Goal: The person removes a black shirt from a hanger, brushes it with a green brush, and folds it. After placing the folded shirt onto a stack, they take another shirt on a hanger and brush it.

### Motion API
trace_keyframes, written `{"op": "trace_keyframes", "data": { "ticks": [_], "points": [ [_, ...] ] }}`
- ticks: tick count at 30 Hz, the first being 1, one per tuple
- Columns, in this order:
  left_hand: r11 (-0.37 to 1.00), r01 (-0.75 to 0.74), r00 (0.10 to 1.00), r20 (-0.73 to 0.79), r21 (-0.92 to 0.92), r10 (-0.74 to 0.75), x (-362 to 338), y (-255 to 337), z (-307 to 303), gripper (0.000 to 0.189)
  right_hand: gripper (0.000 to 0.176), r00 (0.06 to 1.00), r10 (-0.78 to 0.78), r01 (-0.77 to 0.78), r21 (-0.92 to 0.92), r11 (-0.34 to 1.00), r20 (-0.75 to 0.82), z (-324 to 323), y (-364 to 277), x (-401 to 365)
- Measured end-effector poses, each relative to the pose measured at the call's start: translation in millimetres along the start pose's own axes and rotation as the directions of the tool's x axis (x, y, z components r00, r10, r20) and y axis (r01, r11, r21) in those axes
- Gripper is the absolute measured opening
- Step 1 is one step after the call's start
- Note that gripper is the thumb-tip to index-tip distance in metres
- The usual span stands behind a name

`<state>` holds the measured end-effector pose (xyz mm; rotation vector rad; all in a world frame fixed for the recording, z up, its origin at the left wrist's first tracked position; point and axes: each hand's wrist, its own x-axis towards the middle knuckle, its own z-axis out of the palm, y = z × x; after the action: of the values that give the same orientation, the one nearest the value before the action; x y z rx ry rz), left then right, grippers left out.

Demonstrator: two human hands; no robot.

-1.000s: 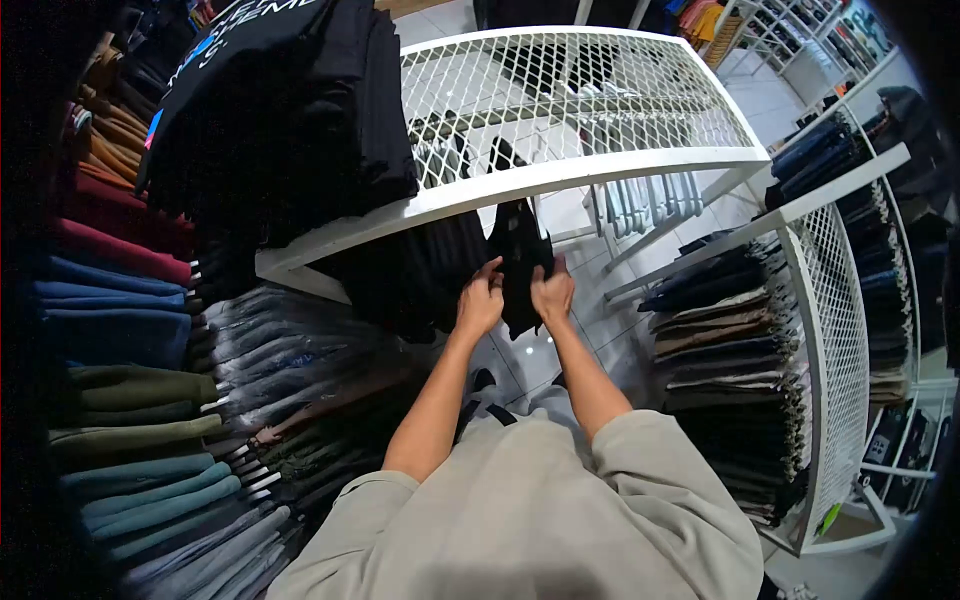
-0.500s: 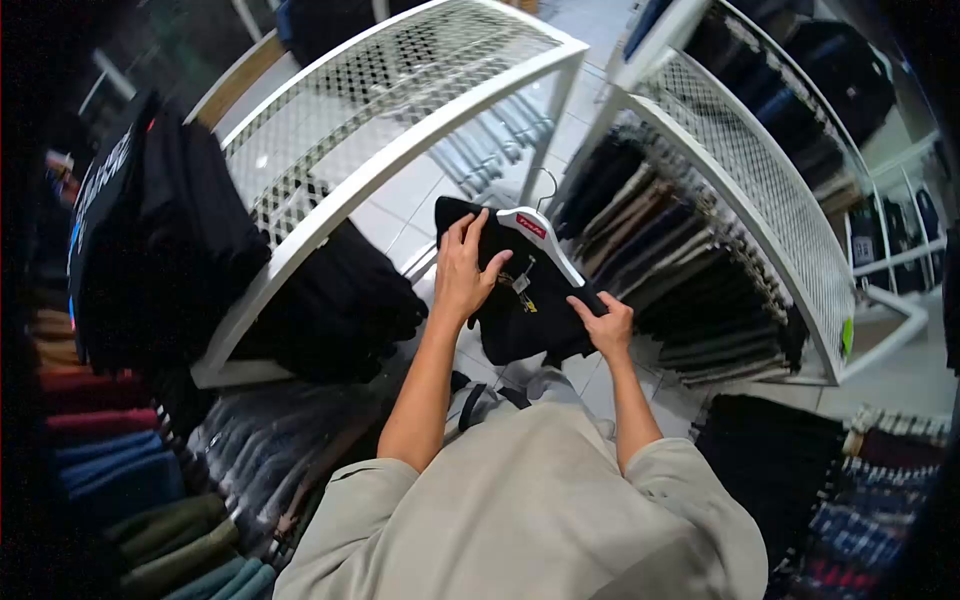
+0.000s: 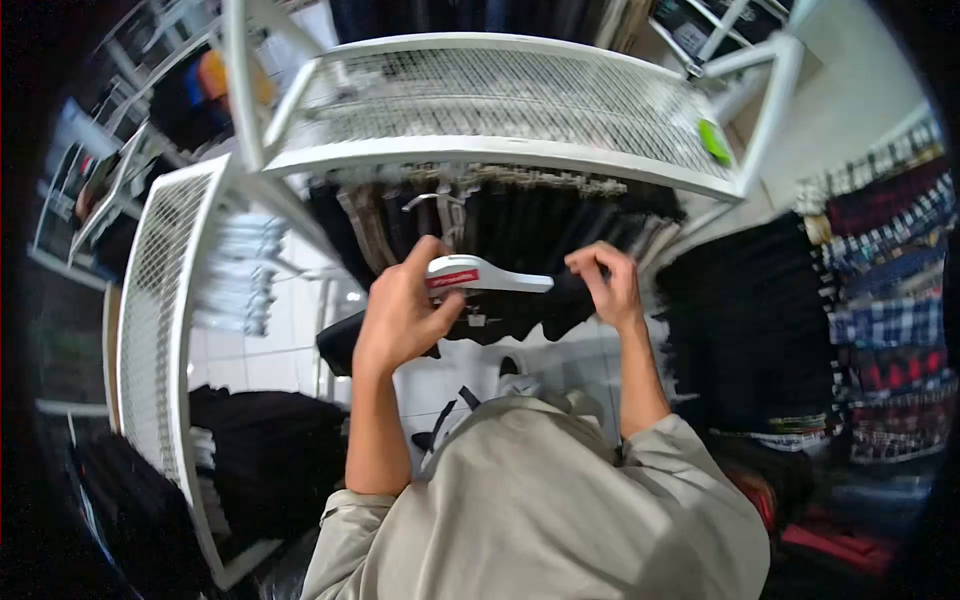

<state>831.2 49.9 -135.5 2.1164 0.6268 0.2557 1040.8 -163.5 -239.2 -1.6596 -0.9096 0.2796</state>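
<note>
A white hanger (image 3: 515, 279) with a red label and a metal hook bears a black garment (image 3: 500, 312) in front of my chest. My left hand (image 3: 402, 310) is closed round the hanger and cloth on its left side, thumb below the label. At the garment's right end, my right hand (image 3: 608, 285) has bent fingers pinched together at the black cloth. The garment hangs in folds, with a small pale tag near its middle. Its outline is partly lost against the dark clothes behind.
A white mesh-topped rack (image 3: 500, 145) crosses just ahead, hung with dark trousers. Another mesh rack (image 3: 150, 310) stands at left, black clothes (image 3: 265, 450) beside it. Black garments (image 3: 750, 320) and plaid shirts (image 3: 890, 325) hang at right. White floor tiles (image 3: 260, 355) show between.
The view has turned right, so the trouser rack is now straight ahead. The garment has gone from tilted and facing me to roughly level and seen more from above, still in my hands.
</note>
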Motion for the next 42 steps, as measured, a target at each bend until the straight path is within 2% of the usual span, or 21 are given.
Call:
{"op": "trace_keyframes", "data": {
  "ticks": [4,7,9,10,12,14,15,18,20,22,24,26,28,30,32,33,34,36,38,40,42],
  "points": [
    [0.999,0.05,0.995,0.089,-0.021,-0.048,41,40,39,0.034,0.018,0.953,-0.085,-0.003,-0.289,0.957,-0.292,-80,23,45],
    [0.999,-0.03,0.996,0.087,-0.036,0.033,60,57,60,0.039,0.022,0.834,-0.35,0.003,-0.631,0.775,-0.427,-143,58,94],
    [0.995,0.037,0.999,0.026,-0.089,-0.035,72,65,73,0.047,0.032,0.807,-0.39,-0.102,-0.755,0.647,-0.443,-183,84,130],
    [0.996,0.034,0.999,0.033,-0.077,-0.032,77,67,77,0.047,0.04,0.828,-0.387,-0.135,-0.814,0.564,-0.406,-203,96,148],
    [0.995,0.007,1.0,-0.023,-0.103,-0.009,84,71,83,0.048,0.046,0.842,-0.303,-0.234,-0.809,0.539,-0.446,-222,116,174],
    [0.995,0.027,1.0,0.013,-0.099,-0.026,89,77,84,0.048,0.052,0.862,-0.058,-0.451,-0.815,0.364,-0.503,-231,124,193],
    [0.993,0.001,1.0,-0.03,-0.118,-0.005,90,81,85,0.046,0.053,0.878,0.01,-0.453,-0.823,0.342,-0.479,-237,134,201],
    [0.989,0.031,0.998,-0.041,-0.143,-0.038,93,87,85,0.046,0.054,0.905,0.059,-0.407,-0.817,0.408,-0.421,-249,152,207],
    [0.988,-0.032,0.993,-0.115,-0.151,0.015,97,83,86,0.046,0.053,0.89,0.04,-0.433,-0.813,0.389,-0.455,-240,131,196],
    [0.984,-0.041,0.993,-0.116,-0.171,0.021,98,81,83,0.046,0.051,0.824,-0.183,-0.249,-0.634,0.732,-0.536,-224,99,167],
    [0.979,-0.037,0.992,-0.127,-0.199,0.011,97,79,81,0.046,0.051,0.782,-0.263,-0.058,-0.486,0.872,-0.565,-186,32,120],
    [0.974,-0.065,0.99,-0.135,-0.215,0.036,95,78,79,0.045,0.054,0.83,-0.235,0.003,-0.418,0.909,-0.505,-144,-18,70],
    [0.975,-0.052,0.994,-0.107,-0.214,0.03,94,74,77,0.045,0.057,0.837,-0.352,0.135,-0.466,0.875,-0.419,-97,-43,29],
    [0.976,-0.054,0.997,-0.067,-0.211,0.04,92,71,74,0.045,0.061,0.866,-0.36,0.167,-0.479,0.862,-0.347,-59,-48,0],
    [0.971,-0.044,0.998,-0.05,-0.234,0.033,87,68,69,0.044,0.068,0.852,-0.375,0.093,-0.599,0.795,-0.365,-37,-26,-20],
    [0.958,-0.053,0.998,-0.047,-0.28,0.042,85,67,66,0.043,0.073,0.799,-0.436,0.108,-0.615,0.781,-0.413,-40,-9,-22],
    [0.957,-0.066,0.998,-0.033,-0.283,0.059,85,62,62,0.043,0.073,0.779,-0.403,-0.013,-0.654,0.756,-0.481,-47,-4,-27],
    [0.925,-0.08,0.995,-0.084,-0.37,0.052,83,49,54,0.041,0.068,0.647,-0.265,-0.266,-0.537,0.801,-0.715,-59,15,-33],
    [0.929,-0.024,1.0,-0.011,-0.37,0.021,80,41,37,0.039,0.068,0.503,-0.036,-0.506,-0.328,0.798,-0.864,-68,21,-51],
    [0.911,-0.03,1.0,-0.007,-0.412,0.03,72,35,29,0.036,0.07,0.488,-0.151,-0.439,-0.391,0.809,-0.86,-67,-5,-62],
    [0.903,0.001,1.0,0.013,-0.431,0.005,60,33,19,0.033,0.071,0.529,-0.137,-0.376,-0.376,0.847,-0.837,-49,-39,-70]
  ]
}}
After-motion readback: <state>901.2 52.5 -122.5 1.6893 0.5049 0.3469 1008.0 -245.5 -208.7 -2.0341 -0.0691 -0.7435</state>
